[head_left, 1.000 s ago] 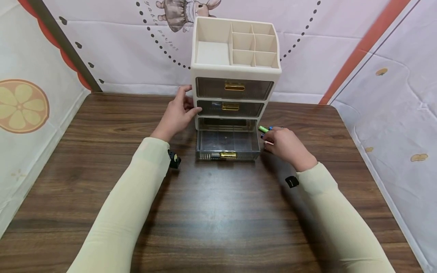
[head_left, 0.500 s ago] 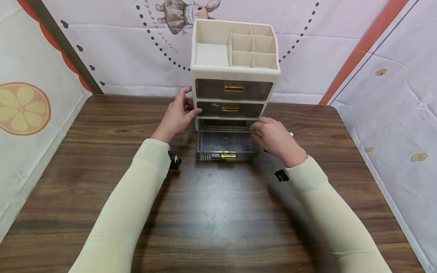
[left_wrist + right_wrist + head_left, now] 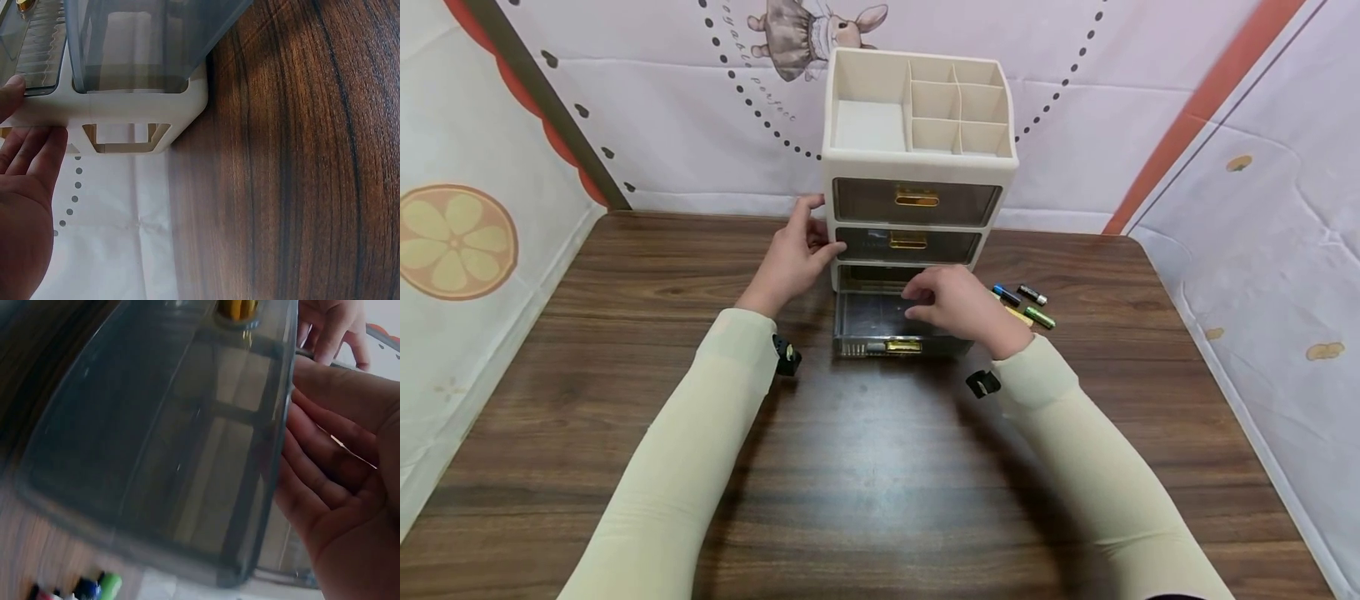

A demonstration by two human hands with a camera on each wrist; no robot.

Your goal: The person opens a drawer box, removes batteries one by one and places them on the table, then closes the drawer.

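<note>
A cream organizer [image 3: 917, 169] with three smoky drawers stands at the back of the table. My left hand [image 3: 792, 262] grips its left side; in the left wrist view the thumb [image 3: 11, 97] lies at the front edge, the fingers behind the side wall. The bottom drawer [image 3: 868, 312] is pulled out. Over it is my right hand [image 3: 964, 307], fingers bent and thumb below them. In the right wrist view these fingers [image 3: 312, 469] show beside the drawer's clear wall [image 3: 156, 456]. I cannot tell whether something small is between the right fingertips.
Right of the drawer lie several batteries: a blue one [image 3: 1007, 294], a black one [image 3: 1032, 294], a green one [image 3: 1040, 317] and a yellow one [image 3: 1018, 316]. The organizer's top has open compartments [image 3: 936, 100]. Behind it hangs a printed cloth [image 3: 1075, 167].
My right hand has moved left from the batteries beside the organizer to over the open bottom drawer, uncovering the batteries. My left hand stays at the organizer's side.
</note>
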